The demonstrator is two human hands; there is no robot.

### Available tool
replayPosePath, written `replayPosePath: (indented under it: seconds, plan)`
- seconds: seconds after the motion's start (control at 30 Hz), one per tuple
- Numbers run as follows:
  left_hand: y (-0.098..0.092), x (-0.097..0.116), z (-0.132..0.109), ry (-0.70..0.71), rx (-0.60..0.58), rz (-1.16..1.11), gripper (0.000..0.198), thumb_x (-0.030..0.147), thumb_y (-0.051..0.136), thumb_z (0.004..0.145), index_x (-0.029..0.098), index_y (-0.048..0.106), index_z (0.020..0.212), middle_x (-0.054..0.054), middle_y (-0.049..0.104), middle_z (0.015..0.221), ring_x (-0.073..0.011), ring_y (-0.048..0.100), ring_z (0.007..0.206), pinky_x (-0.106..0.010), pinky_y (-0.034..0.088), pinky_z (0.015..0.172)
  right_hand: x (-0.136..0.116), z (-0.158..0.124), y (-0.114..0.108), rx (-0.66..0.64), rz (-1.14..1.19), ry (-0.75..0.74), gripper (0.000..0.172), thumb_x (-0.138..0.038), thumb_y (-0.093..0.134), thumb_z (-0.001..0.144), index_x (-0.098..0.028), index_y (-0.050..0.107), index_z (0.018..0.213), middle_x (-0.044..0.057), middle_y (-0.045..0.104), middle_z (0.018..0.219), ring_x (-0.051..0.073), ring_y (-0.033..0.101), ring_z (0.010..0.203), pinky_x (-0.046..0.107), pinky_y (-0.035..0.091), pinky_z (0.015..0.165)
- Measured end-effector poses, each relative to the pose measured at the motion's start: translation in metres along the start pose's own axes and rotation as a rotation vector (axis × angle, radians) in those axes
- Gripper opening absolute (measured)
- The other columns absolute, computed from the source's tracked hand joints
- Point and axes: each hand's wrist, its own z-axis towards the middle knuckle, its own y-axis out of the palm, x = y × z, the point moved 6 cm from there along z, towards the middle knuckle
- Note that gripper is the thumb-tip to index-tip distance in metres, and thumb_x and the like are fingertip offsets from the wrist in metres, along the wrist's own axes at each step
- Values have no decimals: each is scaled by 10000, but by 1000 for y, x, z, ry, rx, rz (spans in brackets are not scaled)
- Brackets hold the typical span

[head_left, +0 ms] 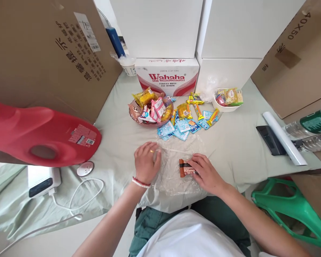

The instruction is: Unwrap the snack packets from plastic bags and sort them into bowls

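Note:
A clear plastic bag point(173, 175) lies flat on the pale green cloth point(230, 142) in front of me. My left hand point(146, 162), with a red bead bracelet on the wrist, is curled and grips the bag's left edge. My right hand point(206, 173) pinches a brown and orange snack packet point(185, 167) that rests on or in the bag; I cannot tell which. Beyond my hands lie several blue snack packets point(182, 126) and yellow ones point(186, 110), beside a reddish bowl point(152, 123) heaped with wrapped snacks.
A white bowl point(226, 107) of snacks stands at the back right, a Wahaha carton point(167, 76) behind. A red plastic object point(40, 134) lies left, with a power bank point(42, 182) and cable. A white roll point(283, 142), black device point(270, 139), bottles point(310, 130) and green stool point(291, 210) are right.

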Motion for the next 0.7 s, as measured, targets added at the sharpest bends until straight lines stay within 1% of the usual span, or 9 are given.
replayPosePath:
  seconds: [0.07, 0.17, 0.23, 0.3, 0.37, 0.43, 0.57, 0.63, 0.7]
  plan:
    - [-3, 0, 31, 0, 68, -2, 404, 368, 407, 1038, 221, 696, 1277, -118, 721, 1321, -299, 595, 1275, -476, 428, 1055, 2, -2, 3, 14, -1, 2, 603, -95, 574, 924, -265, 506, 1499, 134, 610, 1308, 339, 484, 1347, 624, 502, 1103]
    - [3, -1, 74, -11, 81, 78, 437, 346, 477, 988, 196, 655, 1357, -146, 678, 1375, -343, 558, 1268, -491, 404, 1024, -3, 1, 3, 32, 10, -20, 598, -99, 592, 923, -249, 510, 1496, 137, 613, 1301, 333, 481, 1336, 608, 504, 1111]
    - [7, -3, 94, -40, 62, 146, 441, 350, 486, 979, 197, 659, 1355, -164, 684, 1322, -373, 545, 1231, -517, 384, 1005, -7, 3, 1, 54, 19, -26, 601, -99, 595, 924, -246, 508, 1500, 136, 612, 1297, 329, 476, 1339, 598, 504, 1114]
    - [8, -9, 103, -82, 37, 201, 404, 382, 455, 1002, 201, 708, 1260, -174, 703, 1209, -388, 539, 1181, -537, 374, 980, -7, 2, -4, 86, 34, -22, 611, -98, 587, 929, -259, 497, 1512, 131, 607, 1299, 324, 473, 1348, 597, 500, 1117]
    - [3, -20, 103, -121, 20, 229, 395, 423, 432, 1022, 209, 745, 1133, -167, 712, 1122, -388, 530, 1158, -547, 368, 973, -2, 0, -12, 129, 41, 0, 613, -105, 575, 939, -276, 485, 1521, 126, 599, 1307, 321, 472, 1356, 600, 498, 1116]
    - [-8, -36, 98, -147, 21, 236, 389, 451, 439, 1027, 222, 752, 1053, -149, 722, 1082, -377, 526, 1143, -554, 361, 979, 10, -5, -23, 172, 28, 50, 591, -127, 566, 953, -294, 493, 1515, 124, 594, 1321, 323, 474, 1360, 604, 494, 1116]
    - [-34, -67, 81, -118, 61, 216, 398, 490, 449, 1038, 230, 750, 1056, -104, 744, 1087, -366, 523, 1180, -606, 351, 1035, 55, -16, -52, 253, -84, 183, 502, -200, 566, 963, -298, 562, 1456, 121, 611, 1324, 337, 496, 1339, 615, 477, 1115]
    - [-50, -72, 71, -132, 145, 202, 391, 485, 478, 1023, 210, 747, 1091, -120, 730, 1169, -387, 515, 1231, -632, 368, 1054, 84, -21, -68, 298, -161, 237, 460, -236, 585, 954, -278, 600, 1412, 126, 632, 1298, 347, 512, 1311, 616, 475, 1105]
    - [-64, -62, 57, -157, 277, 176, 388, 460, 500, 1006, 192, 730, 1166, -156, 686, 1288, -403, 507, 1289, -627, 390, 1075, 115, -25, -82, 340, -228, 292, 430, -273, 602, 942, -261, 632, 1371, 133, 652, 1267, 355, 528, 1278, 614, 476, 1090]
